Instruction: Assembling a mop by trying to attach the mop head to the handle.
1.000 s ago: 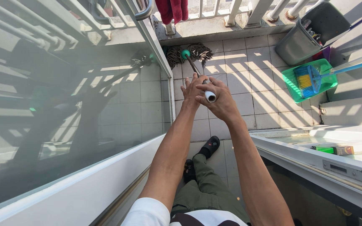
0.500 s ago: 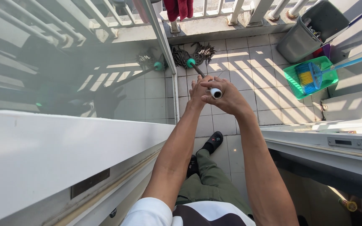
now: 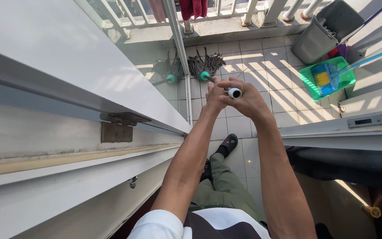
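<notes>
Both hands close around the top of a mop handle (image 3: 234,92), a thin pole with a rounded white end cap, held out over a tiled balcony floor (image 3: 261,75). The right hand (image 3: 248,99) wraps the pole just below the cap, fingers curled tight around it. The left hand (image 3: 214,95) sits against it on the other side, fingers pressed together along the pole. The pole runs down to a teal collar and a mop head (image 3: 205,65) of grey stringy cords, spread on the pale square tiles near the floor's far edge, beside the glass door's frame (image 3: 180,53). The glass reflects a second mop.

Sunlight stripes the tiles with the shadows of a white railing (image 3: 266,11) along the far edge. In the floor's far right corner stands a grey plastic bin (image 3: 319,35), and next to it a green plastic dustpan (image 3: 323,88) holding a brush with blue and yellow bristles on a blue stick. Red cloth (image 3: 193,8) hangs at the railing. A black sandal (image 3: 230,142) rests on the tiles below the hands.
</notes>
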